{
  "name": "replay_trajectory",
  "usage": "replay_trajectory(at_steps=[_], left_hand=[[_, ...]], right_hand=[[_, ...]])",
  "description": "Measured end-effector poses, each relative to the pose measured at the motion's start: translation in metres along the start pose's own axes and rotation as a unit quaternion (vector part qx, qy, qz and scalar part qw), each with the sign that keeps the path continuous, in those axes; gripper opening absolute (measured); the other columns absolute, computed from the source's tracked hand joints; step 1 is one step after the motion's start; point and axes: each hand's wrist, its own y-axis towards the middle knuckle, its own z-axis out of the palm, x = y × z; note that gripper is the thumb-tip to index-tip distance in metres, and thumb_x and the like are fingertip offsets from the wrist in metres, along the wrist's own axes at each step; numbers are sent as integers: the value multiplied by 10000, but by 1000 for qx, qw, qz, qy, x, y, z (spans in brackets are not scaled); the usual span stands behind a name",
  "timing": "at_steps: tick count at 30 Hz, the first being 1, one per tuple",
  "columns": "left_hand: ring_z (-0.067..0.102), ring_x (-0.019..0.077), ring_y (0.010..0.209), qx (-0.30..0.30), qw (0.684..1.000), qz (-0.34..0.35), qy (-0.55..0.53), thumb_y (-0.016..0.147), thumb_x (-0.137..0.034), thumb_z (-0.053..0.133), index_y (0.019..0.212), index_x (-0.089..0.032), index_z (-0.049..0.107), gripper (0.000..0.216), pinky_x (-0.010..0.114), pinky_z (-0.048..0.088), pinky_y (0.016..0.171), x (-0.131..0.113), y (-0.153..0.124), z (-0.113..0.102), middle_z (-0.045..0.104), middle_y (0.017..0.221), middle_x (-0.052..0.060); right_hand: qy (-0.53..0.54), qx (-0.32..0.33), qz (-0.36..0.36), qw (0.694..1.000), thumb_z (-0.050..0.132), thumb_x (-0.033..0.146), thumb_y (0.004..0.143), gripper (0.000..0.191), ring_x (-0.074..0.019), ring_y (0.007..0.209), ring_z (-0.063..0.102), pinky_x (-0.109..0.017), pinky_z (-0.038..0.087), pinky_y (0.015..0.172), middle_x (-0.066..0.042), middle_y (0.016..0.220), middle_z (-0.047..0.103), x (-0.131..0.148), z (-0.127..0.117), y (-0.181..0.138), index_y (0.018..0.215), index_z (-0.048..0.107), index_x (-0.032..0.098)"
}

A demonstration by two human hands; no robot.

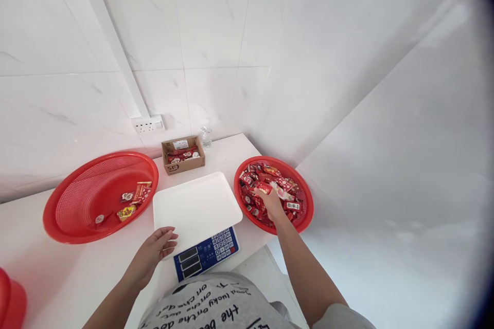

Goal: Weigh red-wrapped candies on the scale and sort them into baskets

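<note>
My right hand [272, 202] reaches into the right red basket [306, 218], its fingers closed on a red wrapped sweet [264, 187]. Around it lie many other wrapped sweets [283, 184], mostly red, some with white or gold. My left hand [156, 247] is at the near left corner of a scale's white tray [196, 205], fingers slightly curled and apart, holding nothing. Whether it touches the tray I cannot tell. Below the tray shows the scale's blue keypad panel [206, 253], its displays dark.
On the left, a larger red basket [83, 195] holds several wrapped sweets. A cardboard box [187, 165] with red packets stands behind the tray, beside a clear glass jar [206, 136]. Tiled walls border the white table [116, 267]. Another red container [11, 300] shows at lower left.
</note>
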Motion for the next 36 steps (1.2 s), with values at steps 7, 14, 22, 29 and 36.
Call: replay_trajectory(at_steps=[7,14,22,29,36], left_hand=[[603,148,690,5,1000,11,21,636,-342,731,876,-165,619,318,289,458,697,1,-3,9,651,814,51],[597,175,739,2,994,52,92,649,-328,700,876,-178,624,282,292,444,695,8,-2,11,652,834,57],[432,262,1194,22,864,324,386,745,-262,599,1099,-236,606,355,403,325,1012,16,21,29,550,1232,89],[26,308,1385,127,655,390,635,814,-395,535,1381,-253,335,618,538,103,1090,6,53,80,169,1514,76],[106,319,1375,129,620,348,691,890,-418,384,1389,-237,339,532,530,113,1090,-2,81,89,197,1501,80]], right_hand=[[213,175,132,952,728,357,630,395,-185,908,635,-338,529,793,-32,987,672,9,60,-29,968,578,218],[128,212,147,958,676,336,700,476,-181,993,591,-349,507,840,-81,1076,603,-10,80,-38,1132,514,219],[-15,257,62,964,598,334,725,402,-185,982,581,-364,488,833,-85,1208,563,-20,83,-50,1108,568,213],[-100,113,-25,988,506,337,756,347,-192,963,592,-354,468,863,-86,1072,635,-31,59,-28,1047,591,168],[-282,46,-35,958,466,282,770,337,-214,1051,563,-365,399,951,-95,1113,627,-54,12,-8,1050,608,159]])
